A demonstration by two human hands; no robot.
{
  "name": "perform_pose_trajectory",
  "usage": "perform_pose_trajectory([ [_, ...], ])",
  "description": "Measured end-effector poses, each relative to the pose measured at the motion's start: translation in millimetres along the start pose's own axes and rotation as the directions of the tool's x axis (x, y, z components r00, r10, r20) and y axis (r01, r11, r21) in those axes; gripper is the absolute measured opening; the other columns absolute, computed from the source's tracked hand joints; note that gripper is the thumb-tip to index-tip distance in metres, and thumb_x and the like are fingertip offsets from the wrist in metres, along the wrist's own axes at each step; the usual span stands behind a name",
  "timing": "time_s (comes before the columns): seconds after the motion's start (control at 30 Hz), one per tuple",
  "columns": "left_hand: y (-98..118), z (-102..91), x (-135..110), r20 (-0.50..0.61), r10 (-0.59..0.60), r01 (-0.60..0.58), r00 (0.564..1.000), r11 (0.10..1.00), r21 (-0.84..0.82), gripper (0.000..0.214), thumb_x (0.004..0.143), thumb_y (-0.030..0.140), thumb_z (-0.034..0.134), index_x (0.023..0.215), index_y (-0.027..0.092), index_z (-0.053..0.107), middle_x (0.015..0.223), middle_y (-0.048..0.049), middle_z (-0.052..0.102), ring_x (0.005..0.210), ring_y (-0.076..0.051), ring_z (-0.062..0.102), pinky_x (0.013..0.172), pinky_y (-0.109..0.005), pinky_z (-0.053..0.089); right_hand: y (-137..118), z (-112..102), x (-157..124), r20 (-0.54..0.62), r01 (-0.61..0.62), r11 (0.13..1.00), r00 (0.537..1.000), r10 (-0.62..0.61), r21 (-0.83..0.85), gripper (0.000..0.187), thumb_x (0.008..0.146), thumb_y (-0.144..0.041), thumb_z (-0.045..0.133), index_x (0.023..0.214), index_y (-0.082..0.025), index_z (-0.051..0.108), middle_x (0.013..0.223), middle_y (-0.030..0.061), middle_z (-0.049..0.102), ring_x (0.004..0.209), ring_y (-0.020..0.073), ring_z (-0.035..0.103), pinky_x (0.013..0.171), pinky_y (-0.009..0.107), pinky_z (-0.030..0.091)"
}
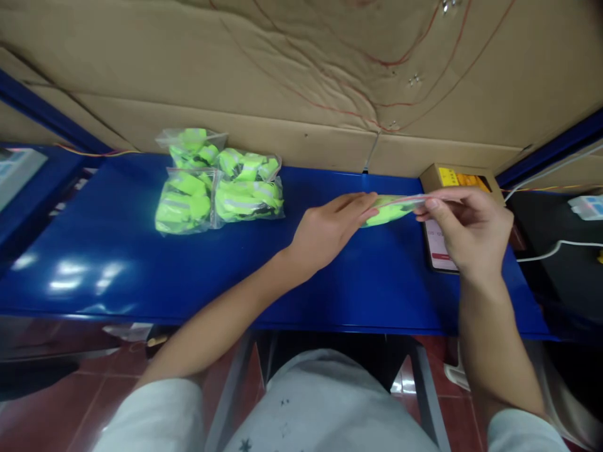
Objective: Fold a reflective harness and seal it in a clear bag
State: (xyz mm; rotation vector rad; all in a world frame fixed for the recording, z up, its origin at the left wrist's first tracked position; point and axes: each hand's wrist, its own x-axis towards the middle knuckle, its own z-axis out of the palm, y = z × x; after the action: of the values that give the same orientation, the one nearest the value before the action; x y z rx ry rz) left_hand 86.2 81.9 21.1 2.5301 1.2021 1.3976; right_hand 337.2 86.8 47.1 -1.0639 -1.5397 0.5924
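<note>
A clear zip bag with neon yellow-green material inside is held level above the blue table, its reddish zip edge along the top. My left hand closes on the bag's left end. At the other end, my right hand pinches the zip edge between thumb and fingers. To the left on the table lie several similar packed bags, among them one front left bag and one front right bag. Neon strips with grey reflective bands show through their plastic.
A blue table spans the view, backed by a cardboard-covered wall with red wires. Behind my right hand are a phone and a cardboard box with a yellow label. A white cable runs at the right.
</note>
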Motion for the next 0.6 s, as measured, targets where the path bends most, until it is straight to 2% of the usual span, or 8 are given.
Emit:
perform_pose_trajectory([
  [0.07, -3, 16.3, -11, 0.036, 0.026, -0.027, 0.999, 0.999, 0.024, 0.036, 0.112, 0.034, 0.049, 0.136, 0.016, 0.07, 0.137, -0.0107, 0.074, 0.126, -0.017, 0.073, 0.108, -0.026, 0.06, 9, -8, -14, 0.04, 0.038, 0.993, 0.999, -0.034, -0.112, 0.019, 0.092, -0.037, 0.083, 0.104, -0.023, 0.077, 0.101, 0.0054, 0.079, 0.084, 0.0195, 0.077, 0.079, 0.035, 0.064],
  [0.13, -8, 32.1, -25, 0.137, 0.052, -0.059, 0.989, 0.997, 0.053, 0.037, 0.112, 0.035, 0.049, 0.139, 0.017, 0.067, 0.146, -0.0133, 0.069, 0.131, -0.02, 0.07, 0.11, -0.031, 0.06, 20, -16, -30, 0.149, 0.101, 0.952, 0.987, -0.06, -0.289, 0.018, 0.095, -0.037, 0.079, 0.107, -0.024, 0.075, 0.106, 0.006, 0.078, 0.09, 0.0208, 0.076, 0.083, 0.036, 0.063],
  [0.2, -14, 46.5, -35, 0.248, 0.061, -0.081, 0.967, 0.994, 0.07, 0.038, 0.111, 0.036, 0.05, 0.141, 0.017, 0.066, 0.151, -0.0154, 0.065, 0.133, -0.023, 0.07, 0.111, -0.035, 0.061, 27, -20, -44, 0.28, 0.189, 0.868, 0.958, -0.06, -0.459, 0.019, 0.1, -0.037, 0.072, 0.113, -0.023, 0.074, 0.112, 0.0079, 0.077, 0.101, 0.0245, 0.075, 0.091, 0.042, 0.062],
  [0.3, -19, 65.2, -40, 0.336, 0.061, -0.086, 0.94, 0.995, 0.058, 0.037, 0.111, 0.033, 0.051, 0.141, 0.017, 0.066, 0.155, -0.0164, 0.061, 0.135, -0.026, 0.068, 0.111, -0.037, 0.061, 31, -13, -58, 0.422, 0.306, 0.672, 0.907, 0.011, -0.675, 0.033, 0.103, -0.037, 0.066, 0.131, -0.019, 0.07, 0.131, 0.0152, 0.073, 0.125, 0.0359, 0.066, 0.107, 0.055, 0.054],
  [0.4, -23, 80.9, -33, 0.375, 0.059, -0.08, 0.925, 0.996, 0.04, 0.039, 0.111, 0.028, 0.05, 0.146, 0.016, 0.062, 0.161, -0.0181, 0.054, 0.143, -0.027, 0.061, 0.116, -0.04, 0.058, 33, 6, -60, 0.441, 0.356, 0.493, 0.895, 0.064, -0.794, 0.047, 0.103, -0.033, 0.064, 0.146, -0.012, 0.062, 0.15, 0.0208, 0.062, 0.14, 0.0425, 0.055, 0.113, 0.059, 0.047],
  [0.5, -27, 94.2, -21, 0.415, 0.055, -0.072, 0.908, 0.997, 0.025, 0.045, 0.109, 0.024, 0.049, 0.152, 0.012, 0.056, 0.166, -0.0213, 0.046, 0.152, -0.029, 0.051, 0.121, -0.041, 0.053, 39, 24, -51, 0.434, 0.348, 0.456, 0.896, 0.096, -0.819, 0.054, 0.103, -0.029, 0.062, 0.151, -0.003, 0.055, 0.158, 0.0237, 0.055, 0.145, 0.0412, 0.051, 0.119, 0.055, 0.042],
  [0.6, -32, 105.1, -10, 0.449, 0.056, -0.065, 0.892, 0.998, 0.004, 0.051, 0.107, 0.021, 0.052, 0.156, 0.009, 0.049, 0.17, -0.0229, 0.039, 0.156, -0.031, 0.045, 0.123, -0.042, 0.051, 48, 32, -37, 0.392, 0.295, 0.432, 0.907, 0.155, -0.853, 0.054, 0.103, -0.027, 0.06, 0.149, 0.0, 0.053, 0.159, 0.0269, 0.053, 0.146, 0.0414, 0.051, 0.121, 0.056, 0.039],
])
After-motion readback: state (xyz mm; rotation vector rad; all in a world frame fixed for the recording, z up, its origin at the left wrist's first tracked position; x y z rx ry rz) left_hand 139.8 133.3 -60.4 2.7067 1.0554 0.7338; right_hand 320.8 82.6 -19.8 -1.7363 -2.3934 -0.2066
